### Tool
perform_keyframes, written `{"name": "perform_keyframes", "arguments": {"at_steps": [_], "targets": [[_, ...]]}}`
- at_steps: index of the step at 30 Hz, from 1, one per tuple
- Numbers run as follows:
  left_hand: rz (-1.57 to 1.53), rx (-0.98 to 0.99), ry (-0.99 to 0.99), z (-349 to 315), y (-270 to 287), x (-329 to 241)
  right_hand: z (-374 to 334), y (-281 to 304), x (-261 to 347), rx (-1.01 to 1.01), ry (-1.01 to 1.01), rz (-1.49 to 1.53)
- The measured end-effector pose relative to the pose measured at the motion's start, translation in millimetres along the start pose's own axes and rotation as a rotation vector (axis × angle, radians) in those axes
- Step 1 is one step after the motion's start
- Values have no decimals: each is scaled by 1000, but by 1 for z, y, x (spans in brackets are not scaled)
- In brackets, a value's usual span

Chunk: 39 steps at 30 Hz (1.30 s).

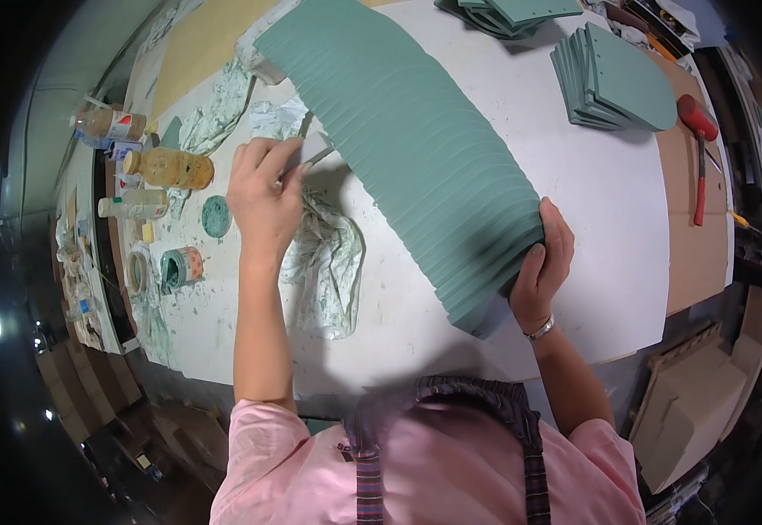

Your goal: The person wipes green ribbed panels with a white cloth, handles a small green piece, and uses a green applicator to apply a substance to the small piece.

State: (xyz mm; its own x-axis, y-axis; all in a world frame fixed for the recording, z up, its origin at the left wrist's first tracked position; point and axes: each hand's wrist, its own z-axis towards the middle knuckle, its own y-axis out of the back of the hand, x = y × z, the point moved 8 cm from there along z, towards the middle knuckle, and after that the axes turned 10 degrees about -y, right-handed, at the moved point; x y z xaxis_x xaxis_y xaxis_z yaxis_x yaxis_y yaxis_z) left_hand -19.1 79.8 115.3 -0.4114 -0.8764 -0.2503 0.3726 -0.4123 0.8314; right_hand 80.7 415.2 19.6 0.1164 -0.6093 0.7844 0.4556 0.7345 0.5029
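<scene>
A long row of overlapping green sheet pieces, fanned like shingles, runs slantwise across the white table covering. My right hand is closed around the near right end of this row, with the thumb on the near side and the fingers at the far corner. Beside the row's left edge, my left hand pinches a small pale grey block. Whether the block touches the pieces I cannot tell. Below that hand lies a crumpled, green-stained white cloth.
At the left stand an open jar of green paint, a round green-coated lid and a bottle of amber liquid. More green pieces are stacked at the far right, near a red mallet. Cardboard boxes stand below the table's right side.
</scene>
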Motion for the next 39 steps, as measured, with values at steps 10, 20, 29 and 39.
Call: {"name": "perform_keyframes", "arguments": {"at_steps": [10,20,29,39], "targets": [[37,8,-221,86,-48,-6,1,-4,6,39,-33,37],[-4,136,-210,67,-37,1,5,2,9,30,-28,-18],[-33,104,-210,108,-75,-6,0,-5,6,59,-67,33],[36,-154,455,-123,48,181,3,-6,10,74,-78,7]]}}
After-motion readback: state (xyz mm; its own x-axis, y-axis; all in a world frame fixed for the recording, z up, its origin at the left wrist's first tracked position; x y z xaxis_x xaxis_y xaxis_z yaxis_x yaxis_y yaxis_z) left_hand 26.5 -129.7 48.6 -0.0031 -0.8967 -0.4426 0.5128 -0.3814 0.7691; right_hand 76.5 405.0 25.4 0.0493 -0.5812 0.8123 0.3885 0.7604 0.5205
